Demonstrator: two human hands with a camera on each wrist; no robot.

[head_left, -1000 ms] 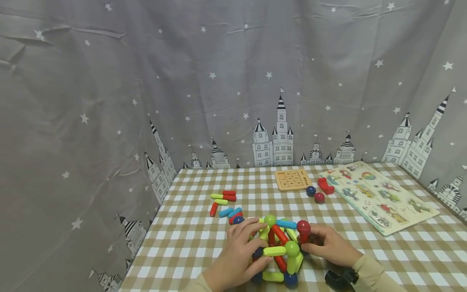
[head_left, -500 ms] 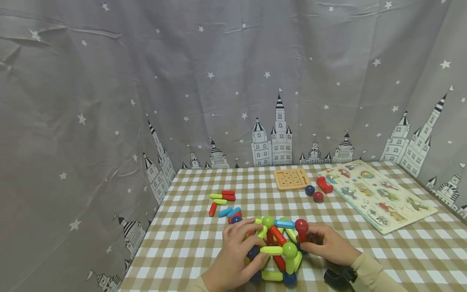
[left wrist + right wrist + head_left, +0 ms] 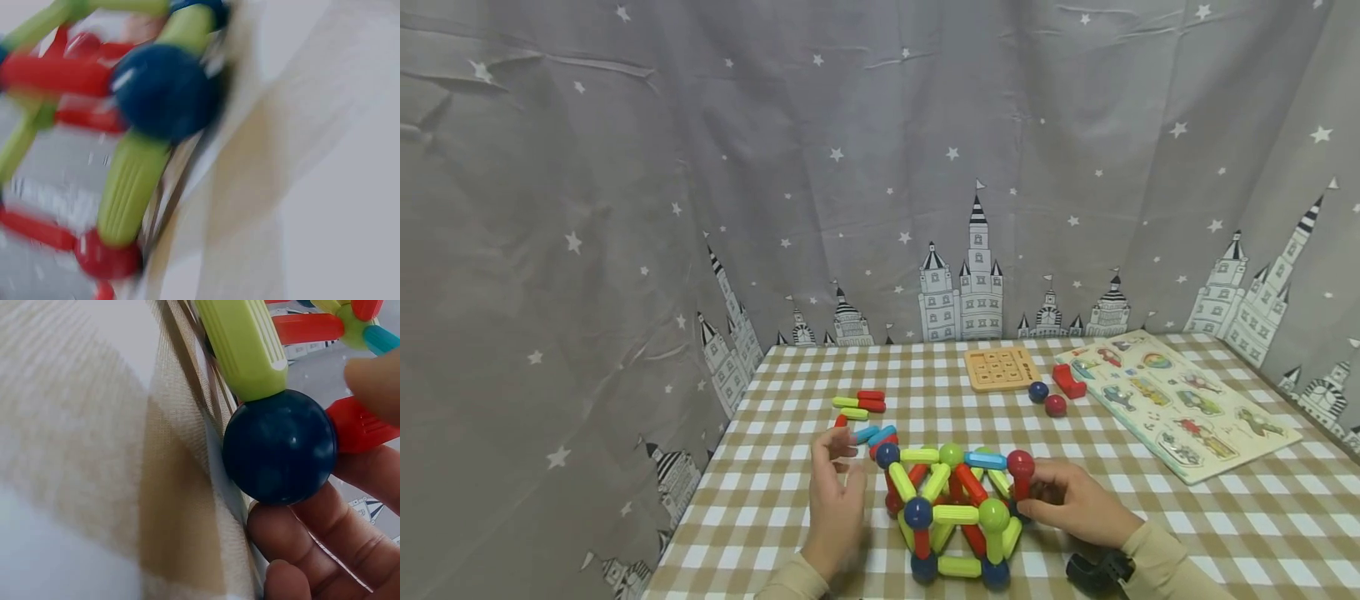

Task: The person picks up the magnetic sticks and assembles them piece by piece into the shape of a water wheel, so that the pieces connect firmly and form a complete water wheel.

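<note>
A frame of magnetic rods and balls (image 3: 957, 514) stands on the table, built in green, red, blue and dark blue. At its right corner my right hand (image 3: 1086, 505) pinches an upright red rod (image 3: 1023, 488), topped by a red ball (image 3: 1021, 463). The right wrist view shows the dark blue ball (image 3: 279, 447) below that rod, with my fingertips touching it. My left hand (image 3: 835, 510) is apart from the frame, on its left side, fingers loosely bent and holding nothing. Close past its fingertips lie loose blue rods (image 3: 867, 434). The left wrist view is blurred and shows only the frame.
More loose red and green rods (image 3: 854, 414) lie farther back on the checked tablecloth (image 3: 790, 467). A wooden number puzzle (image 3: 1002, 369), a blue ball (image 3: 1038, 392), a red ball (image 3: 1056, 406), a red curved block (image 3: 1069, 381) and a picture puzzle board (image 3: 1187, 408) lie behind and right.
My left hand has let go of the frame's left side and moved left, uncovering its dark blue balls and rods. The right hand stays at the red rod.
</note>
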